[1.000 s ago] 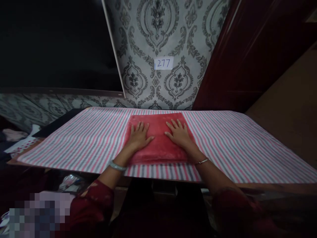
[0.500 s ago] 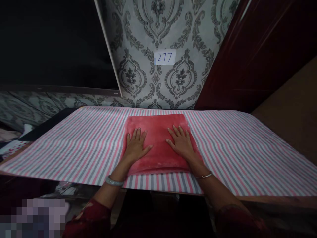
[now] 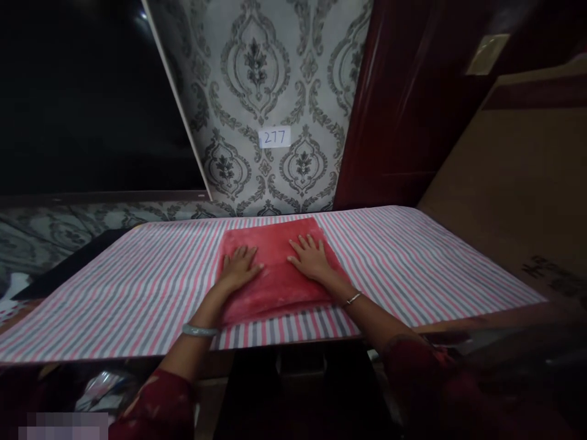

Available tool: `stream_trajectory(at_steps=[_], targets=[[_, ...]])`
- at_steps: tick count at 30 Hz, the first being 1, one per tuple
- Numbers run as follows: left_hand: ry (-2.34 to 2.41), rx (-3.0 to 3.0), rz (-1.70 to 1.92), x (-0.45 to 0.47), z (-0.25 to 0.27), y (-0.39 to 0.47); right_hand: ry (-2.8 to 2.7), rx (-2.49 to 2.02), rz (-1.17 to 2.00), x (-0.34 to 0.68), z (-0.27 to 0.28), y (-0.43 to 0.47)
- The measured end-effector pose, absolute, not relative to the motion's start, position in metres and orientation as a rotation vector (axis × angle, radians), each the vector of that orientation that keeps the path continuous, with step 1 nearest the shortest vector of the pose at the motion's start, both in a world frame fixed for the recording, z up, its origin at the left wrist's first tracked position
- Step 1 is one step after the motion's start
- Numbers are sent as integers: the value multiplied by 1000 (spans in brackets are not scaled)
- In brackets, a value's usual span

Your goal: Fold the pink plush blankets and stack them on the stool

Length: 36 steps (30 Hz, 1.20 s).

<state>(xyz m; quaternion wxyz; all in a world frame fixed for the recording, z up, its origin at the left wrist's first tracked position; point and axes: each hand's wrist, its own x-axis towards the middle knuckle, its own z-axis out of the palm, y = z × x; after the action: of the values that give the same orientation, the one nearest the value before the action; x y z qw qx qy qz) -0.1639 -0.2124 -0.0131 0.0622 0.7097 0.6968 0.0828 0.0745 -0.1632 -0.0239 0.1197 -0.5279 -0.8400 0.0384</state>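
A red, plush-looking cloth point(image 3: 275, 284), folded into a rough square, lies flat on a striped tablecloth point(image 3: 151, 275) of pink, grey and white. My left hand point(image 3: 239, 267) rests palm down on its left side, fingers spread. On its right side lies my right hand point(image 3: 310, 256), also flat with the fingers apart. Neither hand grips anything. Layered folds show along the cloth's near edge.
A large dark screen point(image 3: 92, 104) hangs on the patterned wall at left. A paper marked 277 point(image 3: 274, 137) is stuck to the wallpaper. A dark red panel point(image 3: 389, 110) and a big cardboard box point(image 3: 513, 183) stand at right. Clear plastic point(image 3: 103, 391) sits below the table's front edge.
The view has turned to the right and upward, bringing more of the cardboard box in. Both hands stay flat on the red cloth, which keeps its folded shape.
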Motion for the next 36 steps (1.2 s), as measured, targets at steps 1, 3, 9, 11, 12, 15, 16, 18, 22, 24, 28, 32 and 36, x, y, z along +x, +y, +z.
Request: stream_trajectory(at_steps=[1,3,9,11,12,15,16,18,22,24,28,32,36], targets=[[2116,2150,264,-165,-6,-207,-2457,-1511,130,66,-17,-165],[2194,2154,289,-162,2,-198,-2490,-1379,174,46,-7,-169],[2430,2235,297,-140,-31,-199,-2646,-1125,231,17,-20,-161],[2449,2271,330,-139,-43,-202,-2622,-1180,209,30,-30,-153],[2449,2274,334,-139,-46,-202,-2588,-1240,194,39,-33,-148],[2439,2258,321,-141,-46,-201,-2450,-1488,145,70,-40,-136],[2438,2250,311,-141,-44,-200,-2403,-1565,135,80,-41,-134],[2442,2235,294,-140,-41,-200,-2309,-1685,148,94,-44,-130],[2442,2222,275,-137,-40,-201,-2210,-1773,235,106,-46,-132],[2439,2204,271,-138,-39,-202,-2223,-1786,241,107,-42,-133],[2334,2105,215,-146,-24,-197,-2317,-1795,180,99,-20,-132],[2238,2131,291,-147,3,-170,-2460,-1569,108,60,2,-125],[2226,2193,282,-143,13,-141,-2593,-1298,165,18,2,-110]])
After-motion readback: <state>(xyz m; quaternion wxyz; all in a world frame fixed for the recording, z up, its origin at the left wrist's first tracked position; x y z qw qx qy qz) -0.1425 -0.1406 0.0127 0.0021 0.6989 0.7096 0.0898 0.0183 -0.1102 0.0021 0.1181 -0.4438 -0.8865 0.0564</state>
